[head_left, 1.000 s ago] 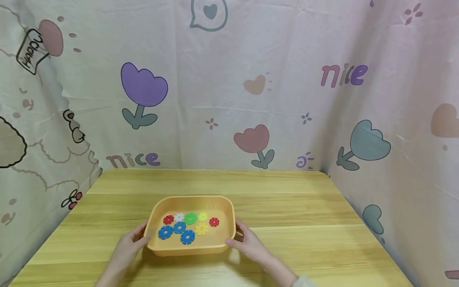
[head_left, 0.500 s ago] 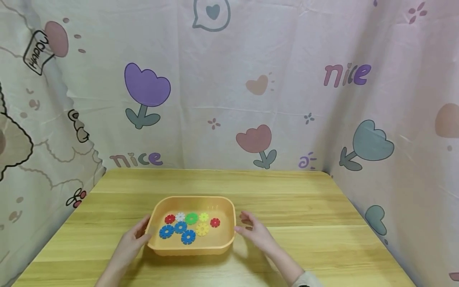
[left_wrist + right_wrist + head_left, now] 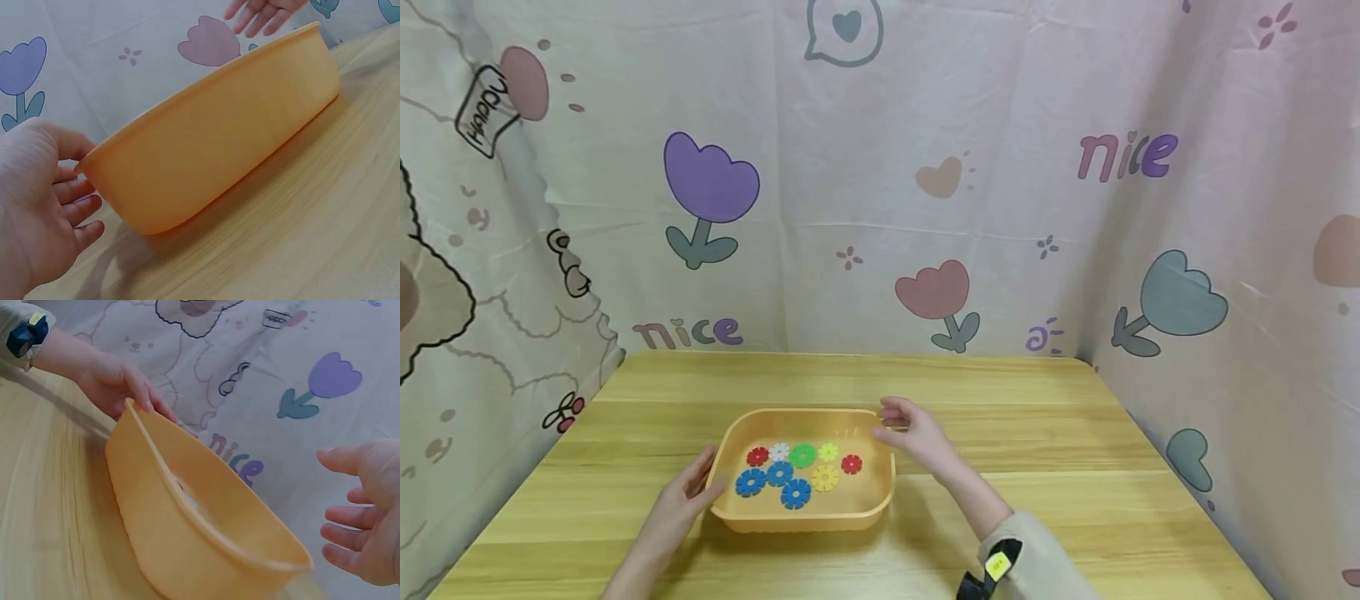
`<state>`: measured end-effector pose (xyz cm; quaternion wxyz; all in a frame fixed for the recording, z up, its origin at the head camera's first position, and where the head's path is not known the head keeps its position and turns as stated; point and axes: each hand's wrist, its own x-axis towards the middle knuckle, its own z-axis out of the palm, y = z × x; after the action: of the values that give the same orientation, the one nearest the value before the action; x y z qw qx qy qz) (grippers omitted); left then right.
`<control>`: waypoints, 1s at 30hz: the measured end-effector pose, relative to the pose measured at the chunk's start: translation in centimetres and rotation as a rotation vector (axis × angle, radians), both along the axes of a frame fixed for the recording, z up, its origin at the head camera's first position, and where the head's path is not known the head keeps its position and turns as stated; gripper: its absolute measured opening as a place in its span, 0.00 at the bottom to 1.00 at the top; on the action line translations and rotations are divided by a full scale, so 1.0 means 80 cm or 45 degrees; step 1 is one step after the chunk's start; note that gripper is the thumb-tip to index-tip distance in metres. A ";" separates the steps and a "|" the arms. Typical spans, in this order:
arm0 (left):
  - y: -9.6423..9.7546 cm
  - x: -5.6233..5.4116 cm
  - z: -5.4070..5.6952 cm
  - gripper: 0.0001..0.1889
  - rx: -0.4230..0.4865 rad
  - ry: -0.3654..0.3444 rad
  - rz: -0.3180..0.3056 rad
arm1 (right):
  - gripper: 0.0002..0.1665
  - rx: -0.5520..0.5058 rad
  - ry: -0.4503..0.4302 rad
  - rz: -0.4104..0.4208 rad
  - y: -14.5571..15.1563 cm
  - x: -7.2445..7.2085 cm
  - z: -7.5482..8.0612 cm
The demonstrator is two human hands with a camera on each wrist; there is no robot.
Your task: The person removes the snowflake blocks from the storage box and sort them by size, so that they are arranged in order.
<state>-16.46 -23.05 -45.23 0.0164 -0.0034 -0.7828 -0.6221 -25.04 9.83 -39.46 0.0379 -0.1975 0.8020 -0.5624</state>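
Note:
An orange-yellow plastic basin [image 3: 805,523] stands on the wooden table with several notched, flower-shaped plastic discs flat on its floor. Among them are blue discs [image 3: 796,493], a green disc [image 3: 802,456], yellow discs [image 3: 825,477], red discs [image 3: 852,464] and a white disc [image 3: 779,452]. At the basin's left end, my left hand [image 3: 677,504] holds the rim, thumb over the edge and fingers outside. My right hand [image 3: 921,433] is over the basin's far right corner, fingers loosely spread. In the right wrist view that right hand [image 3: 369,512] appears apart from the rim, holding nothing.
The wooden table [image 3: 1037,492] extends on all sides of the basin. A printed cloth [image 3: 835,283] hangs behind the table and along its sides. A dark band with a yellow label [image 3: 997,567] is on the right sleeve.
My right hand has let go of the basin's right end and moved up and inward over its far right corner. My left hand keeps its place on the rim.

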 end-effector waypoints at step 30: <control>0.000 0.003 -0.009 0.34 -0.042 -0.042 0.073 | 0.18 0.475 -0.071 0.158 -0.106 -0.016 -0.054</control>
<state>-16.19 -23.09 -45.91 0.0214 0.0289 -0.7928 -0.6084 -26.29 1.37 -43.76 0.1309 -0.2204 0.8772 -0.4059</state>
